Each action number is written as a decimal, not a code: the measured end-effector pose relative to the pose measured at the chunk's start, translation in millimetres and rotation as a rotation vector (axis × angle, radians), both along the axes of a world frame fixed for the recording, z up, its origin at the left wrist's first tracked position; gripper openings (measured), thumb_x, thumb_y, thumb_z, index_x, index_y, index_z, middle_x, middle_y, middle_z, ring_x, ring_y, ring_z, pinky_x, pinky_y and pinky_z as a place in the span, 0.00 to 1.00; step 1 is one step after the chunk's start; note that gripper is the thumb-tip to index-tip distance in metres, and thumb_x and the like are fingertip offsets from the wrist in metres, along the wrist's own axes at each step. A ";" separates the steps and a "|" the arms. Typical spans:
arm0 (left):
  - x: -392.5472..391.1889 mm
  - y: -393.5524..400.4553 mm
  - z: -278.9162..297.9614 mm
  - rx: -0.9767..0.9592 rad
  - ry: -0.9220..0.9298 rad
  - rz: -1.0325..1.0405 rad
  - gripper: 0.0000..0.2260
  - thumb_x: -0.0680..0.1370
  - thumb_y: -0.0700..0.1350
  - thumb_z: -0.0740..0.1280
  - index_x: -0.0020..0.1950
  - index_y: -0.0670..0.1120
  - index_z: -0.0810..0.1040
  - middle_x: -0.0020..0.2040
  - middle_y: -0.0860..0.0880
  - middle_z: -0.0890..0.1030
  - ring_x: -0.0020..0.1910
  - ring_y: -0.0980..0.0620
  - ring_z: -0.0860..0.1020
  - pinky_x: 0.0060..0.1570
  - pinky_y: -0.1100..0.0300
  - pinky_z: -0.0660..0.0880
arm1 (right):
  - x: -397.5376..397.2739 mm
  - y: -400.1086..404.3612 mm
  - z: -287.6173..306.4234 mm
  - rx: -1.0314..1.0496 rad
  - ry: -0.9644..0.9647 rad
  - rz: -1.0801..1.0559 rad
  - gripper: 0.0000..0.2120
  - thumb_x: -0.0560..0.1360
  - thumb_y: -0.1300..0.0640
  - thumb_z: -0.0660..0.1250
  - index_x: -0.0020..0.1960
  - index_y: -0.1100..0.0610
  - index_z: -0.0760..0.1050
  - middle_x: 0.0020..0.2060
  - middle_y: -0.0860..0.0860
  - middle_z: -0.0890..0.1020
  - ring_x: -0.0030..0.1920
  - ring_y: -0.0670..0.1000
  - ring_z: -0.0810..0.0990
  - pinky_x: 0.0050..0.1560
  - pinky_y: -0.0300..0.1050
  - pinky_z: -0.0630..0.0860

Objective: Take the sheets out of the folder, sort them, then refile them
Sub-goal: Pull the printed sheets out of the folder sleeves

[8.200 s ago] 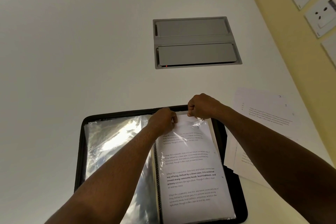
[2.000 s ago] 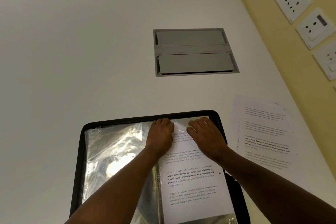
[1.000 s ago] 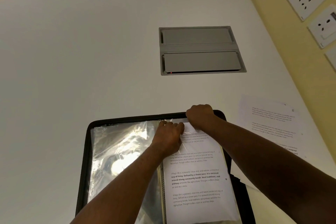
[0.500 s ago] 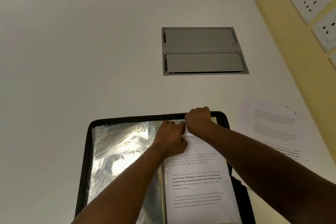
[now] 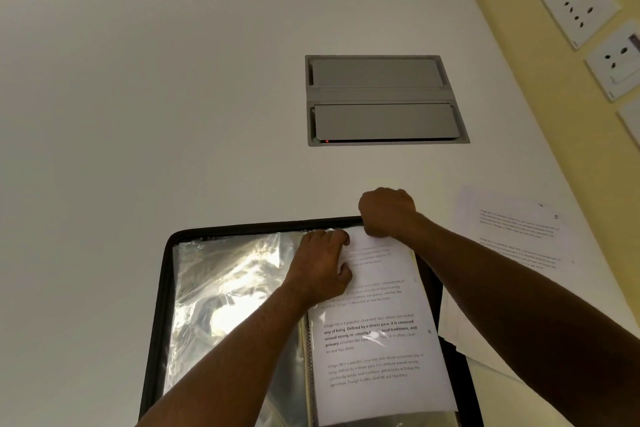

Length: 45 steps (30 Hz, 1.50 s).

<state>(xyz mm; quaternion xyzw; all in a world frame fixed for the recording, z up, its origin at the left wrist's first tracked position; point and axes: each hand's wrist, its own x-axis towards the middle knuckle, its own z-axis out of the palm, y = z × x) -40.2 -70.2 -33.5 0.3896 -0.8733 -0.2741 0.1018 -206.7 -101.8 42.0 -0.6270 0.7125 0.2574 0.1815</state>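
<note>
At the near edge of the worktop [image 5: 173,80] lies the folder [image 5: 166,288], open flat, its clear sleeves [image 5: 228,288] shining on the left side and a printed sheet [image 5: 374,340] on the right. This sheet sits partly in its sleeve, and its top edge stands clear of the sleeve mouth at the folder's far edge. The right hand [image 5: 386,213] is clenched on that top edge, fingers curled over it in a firm grip. The left hand [image 5: 323,267] rests on the sleeve just beside the spine, fingers bent; it seems to pin or pinch the plastic at the mouth, though I cannot tell which. Near the right edge of the worktop lies a pile [image 5: 512,243] of loose printed sheets, clear of the folder at its far end and running under its right side nearer the person. By my reckoning the emptying step is in hand and sorting has not begun. Paper like this is light and limp, and it creases if gripped hard at one corner. The sleeve is thin, slick and clingy, so it will likely lift with the sheet unless held down. A hold across the middle of the top edge, pulled straight along the sleeve, looks the safest, since a skewed pull could buckle the page or tear the plastic mouth.
</note>
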 end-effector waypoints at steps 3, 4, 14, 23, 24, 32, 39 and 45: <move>-0.5 1.5 0.8 -0.035 0.078 0.015 0.22 0.70 0.49 0.69 0.62 0.46 0.74 0.56 0.49 0.78 0.55 0.51 0.74 0.61 0.54 0.68 | -15.9 -21.6 6.8 0.029 -0.107 -0.190 0.09 0.73 0.58 0.66 0.38 0.60 0.69 0.38 0.52 0.76 0.37 0.51 0.74 0.43 0.45 0.72; -1.9 2.4 2.1 -0.052 0.099 0.012 0.22 0.70 0.49 0.69 0.63 0.46 0.73 0.57 0.49 0.77 0.56 0.51 0.73 0.61 0.54 0.69 | -21.2 -29.1 7.6 0.052 -0.151 -0.207 0.10 0.72 0.57 0.68 0.37 0.60 0.70 0.41 0.53 0.78 0.38 0.51 0.75 0.42 0.44 0.73; -19.9 25.3 6.9 -0.149 0.017 -0.181 0.30 0.75 0.61 0.63 0.74 0.51 0.63 0.80 0.48 0.53 0.77 0.47 0.55 0.74 0.51 0.55 | -45.3 -81.8 61.2 -0.070 -0.415 -0.392 0.07 0.74 0.62 0.69 0.48 0.67 0.76 0.46 0.59 0.80 0.36 0.51 0.76 0.32 0.40 0.72; -5.0 33.7 -23.0 -0.143 -0.215 -0.316 0.35 0.75 0.66 0.59 0.78 0.52 0.57 0.79 0.50 0.38 0.78 0.48 0.42 0.74 0.48 0.54 | -81.9 -100.5 140.5 -0.631 -0.487 -0.327 0.05 0.74 0.59 0.70 0.49 0.58 0.82 0.50 0.51 0.82 0.49 0.49 0.79 0.48 0.38 0.72; -2.4 34.0 -25.6 -0.118 -0.255 -0.324 0.35 0.75 0.66 0.57 0.78 0.52 0.55 0.79 0.50 0.36 0.78 0.48 0.40 0.75 0.48 0.53 | -87.1 -98.5 149.9 -0.715 -0.503 -0.341 0.04 0.74 0.59 0.70 0.48 0.56 0.82 0.48 0.49 0.82 0.47 0.47 0.79 0.46 0.35 0.71; 5.0 31.7 -36.9 -0.061 -0.406 -0.320 0.36 0.76 0.69 0.48 0.79 0.55 0.44 0.78 0.52 0.36 0.77 0.50 0.36 0.76 0.49 0.44 | -145.4 -30.5 194.0 -0.954 -0.839 -0.490 0.03 0.76 0.58 0.70 0.49 0.57 0.78 0.36 0.49 0.79 0.29 0.38 0.78 0.31 0.37 0.75; -7.5 34.9 -37.9 -0.100 -0.391 -0.336 0.37 0.75 0.70 0.49 0.80 0.55 0.45 0.80 0.49 0.45 0.78 0.47 0.42 0.75 0.51 0.40 | -226.5 47.5 144.8 -0.694 -0.886 -0.711 0.04 0.75 0.61 0.70 0.49 0.59 0.80 0.31 0.41 0.83 0.34 0.40 0.80 0.40 0.39 0.77; -10.0 37.3 -39.9 -0.053 -0.374 -0.302 0.37 0.75 0.71 0.51 0.79 0.56 0.41 0.77 0.53 0.34 0.76 0.51 0.31 0.73 0.54 0.35 | -274.4 114.2 81.3 -0.549 -0.835 -0.898 0.02 0.74 0.62 0.72 0.46 0.59 0.81 0.39 0.53 0.84 0.43 0.53 0.81 0.46 0.49 0.76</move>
